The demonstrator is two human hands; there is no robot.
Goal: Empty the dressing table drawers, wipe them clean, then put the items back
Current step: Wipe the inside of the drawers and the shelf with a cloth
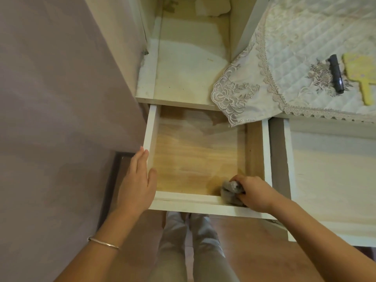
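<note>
The right hand [255,193] reaches down into the pulled-out drawer [151,137] and clenches a crumpled grey cloth [231,190], pressing it against the wooden floor at the drawer's front right corner, just behind the front wall. The left hand [136,180] lies flat and released on the drawer's left wall near the front corner, fingers stretched along the white rim and thumb hooked inside; a thin bangle [103,243] circles that wrist. The drawer's bare plywood bottom holds nothing but the cloth, with a darker patch showing around it. A second drawer [329,176] stands open to the right, its pale floor bare as well. Above, an open compartment [191,64] of the dressing table holds a whitish lump at its far end. On the tabletop a quilted lace-edged cover [289,58] hangs one corner over the drawer's back right edge, carrying a dark cylinder [336,73] and, just beside it, a yellow flat object [361,76]. A mauve wall [50,98] runs along the left, and the person's trousered legs stand on a reddish floor [254,245].
</note>
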